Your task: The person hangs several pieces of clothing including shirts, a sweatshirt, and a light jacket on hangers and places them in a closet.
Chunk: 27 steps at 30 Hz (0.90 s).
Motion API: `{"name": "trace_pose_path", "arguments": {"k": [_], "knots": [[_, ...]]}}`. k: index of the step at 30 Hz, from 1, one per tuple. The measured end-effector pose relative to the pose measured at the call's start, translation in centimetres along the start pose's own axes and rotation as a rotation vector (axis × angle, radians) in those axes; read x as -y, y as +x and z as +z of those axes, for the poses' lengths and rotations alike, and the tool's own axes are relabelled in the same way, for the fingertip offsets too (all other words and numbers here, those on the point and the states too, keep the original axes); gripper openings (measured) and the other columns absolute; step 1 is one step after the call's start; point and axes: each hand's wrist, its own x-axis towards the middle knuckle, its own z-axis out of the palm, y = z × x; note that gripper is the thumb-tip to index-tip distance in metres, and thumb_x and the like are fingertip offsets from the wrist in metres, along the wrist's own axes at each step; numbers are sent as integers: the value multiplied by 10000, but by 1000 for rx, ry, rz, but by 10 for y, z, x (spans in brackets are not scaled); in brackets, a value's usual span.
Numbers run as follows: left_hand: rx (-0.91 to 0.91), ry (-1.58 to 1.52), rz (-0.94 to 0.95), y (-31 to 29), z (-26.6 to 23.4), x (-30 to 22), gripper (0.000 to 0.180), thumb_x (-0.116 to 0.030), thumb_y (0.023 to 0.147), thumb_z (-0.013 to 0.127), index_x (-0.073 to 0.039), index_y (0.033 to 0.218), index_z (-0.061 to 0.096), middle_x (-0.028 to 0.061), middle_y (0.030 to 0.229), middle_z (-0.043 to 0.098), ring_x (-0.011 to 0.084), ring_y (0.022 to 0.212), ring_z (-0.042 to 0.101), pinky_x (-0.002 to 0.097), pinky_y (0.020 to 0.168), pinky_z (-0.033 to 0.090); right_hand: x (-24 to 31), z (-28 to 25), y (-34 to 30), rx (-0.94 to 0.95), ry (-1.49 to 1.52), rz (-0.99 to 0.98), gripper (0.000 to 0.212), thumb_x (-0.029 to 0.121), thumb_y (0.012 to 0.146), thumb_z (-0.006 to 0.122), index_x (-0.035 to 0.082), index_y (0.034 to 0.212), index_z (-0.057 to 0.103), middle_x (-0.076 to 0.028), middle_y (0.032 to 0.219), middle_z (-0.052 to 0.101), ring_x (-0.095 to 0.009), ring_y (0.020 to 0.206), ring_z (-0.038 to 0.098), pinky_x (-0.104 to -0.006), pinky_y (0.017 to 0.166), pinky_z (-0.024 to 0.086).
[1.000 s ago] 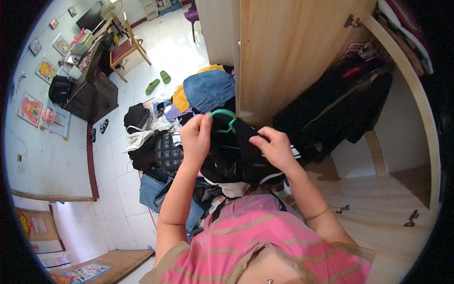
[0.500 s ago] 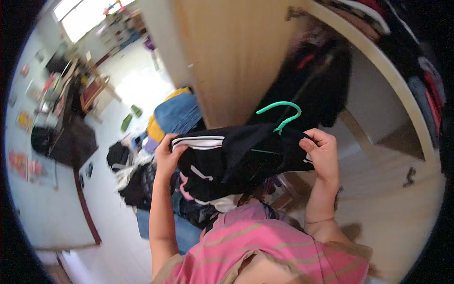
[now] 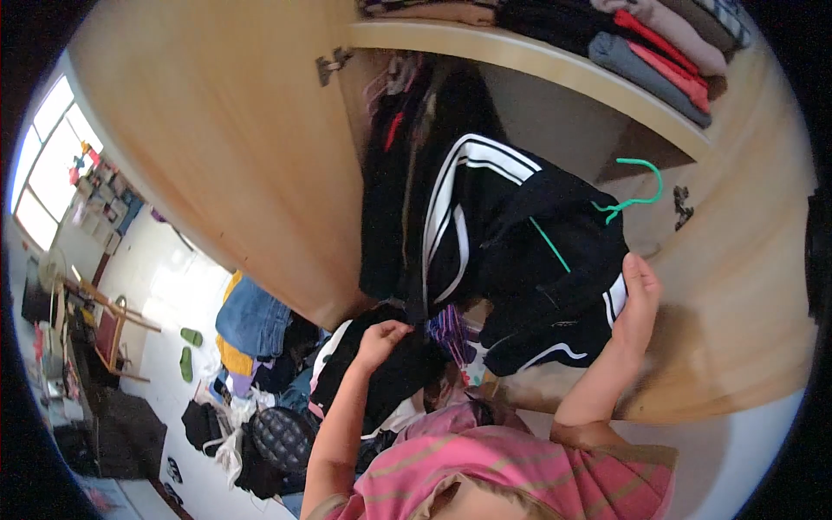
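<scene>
Nearest, at 6 o'clock, is the person's pink striped shirt [image 3: 520, 433]. Just left of 6 o'clock, the left hand [image 3: 379, 347] pinches the end of a black sleeve between thumb and fingertips. At 3 o'clock, the right hand [image 3: 638, 299] rests against the outer edge of a black jacket [image 3: 537, 234], beside a white stripe on it; how tightly its fingers close I cannot tell. That jacket spreads between the hands, from the centre out towards 3 o'clock, in front of the open cupboard, with white stripes along its sleeve. The hook of a green hanger [image 3: 660, 182] sticks out of it at 2 o'clock. At 8 o'clock a heap of clothes [image 3: 269, 373] lies on the floor. Beyond the jacket, dark clothes [image 3: 386, 208] hang inside the cupboard at 11 o'clock, its door [image 3: 217, 147] stands open at 10, and folded clothes [image 3: 650, 65] lie on its shelf [image 3: 537, 54] near 1. Farther off at 8 o'clock are 2 green slippers [image 3: 186, 364], then a chair [image 3: 108, 334] and, towards 10, a window [image 3: 54, 160].
</scene>
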Motion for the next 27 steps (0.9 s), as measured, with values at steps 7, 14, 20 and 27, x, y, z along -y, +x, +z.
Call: {"name": "trace_pose_path", "arguments": {"k": [7, 14, 20, 27], "knots": [[135, -41, 77, 1, 38, -44, 246, -169, 885, 601, -20, 1080, 614, 17, 923, 647, 89, 861, 559, 250, 805, 439, -30, 39, -9, 98, 169, 210, 312, 137, 877, 589, -58, 1120, 591, -69, 1003, 646, -121, 863, 595, -240, 789, 456], [199, -34, 302, -8, 52, -106, 420, -103, 868, 606, -31, 1264, 485, 80, 1202, 553, 172, 1080, 521, 307, 944, 409, -109, 120, 32, 118, 261, 242, 371, 136, 897, 566, -81, 1195, 527, -101, 1116, 606, -151, 989, 555, -269, 879, 420], [83, 62, 458, -13, 55, -152, 586, -148, 829, 651, -60, 1347, 391, 129, 1278, 488, 251, 1157, 490, 352, 965, 398, -88, 191, 55, 100, 271, 194, 409, 164, 911, 542, -93, 1225, 492, -127, 1139, 594, -169, 999, 549, -285, 883, 418], [-84, -12, 491, 0, 50, -166, 668, -148, 792, 681, -53, 1367, 353, 170, 1286, 472, 308, 1157, 491, 377, 964, 394, -78, 254, 107, 44, 190, -76, 301, 120, 877, 554, -58, 1119, 584, -88, 1062, 622, -153, 942, 533, -273, 861, 399]]}}
